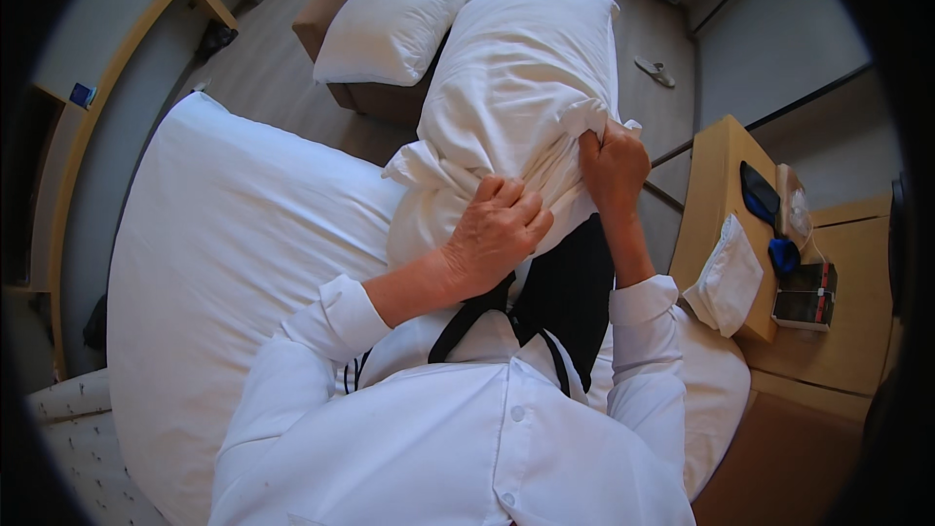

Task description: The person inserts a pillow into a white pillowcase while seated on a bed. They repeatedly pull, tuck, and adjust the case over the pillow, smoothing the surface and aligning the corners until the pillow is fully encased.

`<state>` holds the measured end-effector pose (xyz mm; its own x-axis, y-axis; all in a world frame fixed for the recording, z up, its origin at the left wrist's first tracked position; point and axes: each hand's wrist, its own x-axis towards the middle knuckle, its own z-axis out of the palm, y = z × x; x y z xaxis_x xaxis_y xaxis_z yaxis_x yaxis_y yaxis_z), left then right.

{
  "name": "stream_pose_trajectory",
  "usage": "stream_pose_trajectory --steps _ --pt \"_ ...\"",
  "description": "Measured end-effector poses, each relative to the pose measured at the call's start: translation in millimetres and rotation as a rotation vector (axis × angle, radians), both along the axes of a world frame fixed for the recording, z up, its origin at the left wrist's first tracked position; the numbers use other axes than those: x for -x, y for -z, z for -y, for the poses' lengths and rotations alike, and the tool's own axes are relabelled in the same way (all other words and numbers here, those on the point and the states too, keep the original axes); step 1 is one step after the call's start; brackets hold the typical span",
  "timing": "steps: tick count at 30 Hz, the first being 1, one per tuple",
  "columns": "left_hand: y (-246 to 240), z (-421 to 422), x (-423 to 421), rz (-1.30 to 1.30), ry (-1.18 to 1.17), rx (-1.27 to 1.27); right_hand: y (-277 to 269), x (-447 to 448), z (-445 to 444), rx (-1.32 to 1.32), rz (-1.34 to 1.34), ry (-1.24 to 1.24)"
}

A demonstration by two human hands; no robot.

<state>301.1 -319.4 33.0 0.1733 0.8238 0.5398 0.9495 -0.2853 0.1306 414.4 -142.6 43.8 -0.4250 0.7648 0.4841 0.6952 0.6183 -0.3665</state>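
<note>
A white pillow (420, 230) lies lengthways before me, its near end bare. The white pillowcase (511, 66) covers its far part and is bunched in folds around the near part. My right hand (617, 168) grips the gathered edge of the pillowcase on the right side. Beside it on the left, my left hand (500, 237) has its fingers curled into the fabric at the pillow's near end. The fingertips of the left hand are hidden in the cloth.
Another white pillow (409, 22) rests on a brown upholstered seat (350, 96) ahead. Under my arms spreads a white-sheeted bed (241, 248). To the right, a wooden cabinet (705, 183) bears a folded white cloth (730, 281) and a black box (803, 296). A slipper (655, 71) lies on the floor.
</note>
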Motion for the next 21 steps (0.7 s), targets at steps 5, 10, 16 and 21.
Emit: stream_pose_trajectory --steps 5,10,16,21 --pt "16 13 -10 -0.050 -0.073 0.002 13 -8 -8 0.082 -0.013 0.007" --pt "39 42 -5 -0.081 -0.180 0.016 51 -48 -26 0.240 -0.243 0.170" --pt "75 84 1 -0.056 -0.268 0.057 117 -78 -11 0.631 -0.958 0.241" --pt "86 107 12 -0.005 -0.319 0.115 146 -113 19 0.975 -1.045 0.343"
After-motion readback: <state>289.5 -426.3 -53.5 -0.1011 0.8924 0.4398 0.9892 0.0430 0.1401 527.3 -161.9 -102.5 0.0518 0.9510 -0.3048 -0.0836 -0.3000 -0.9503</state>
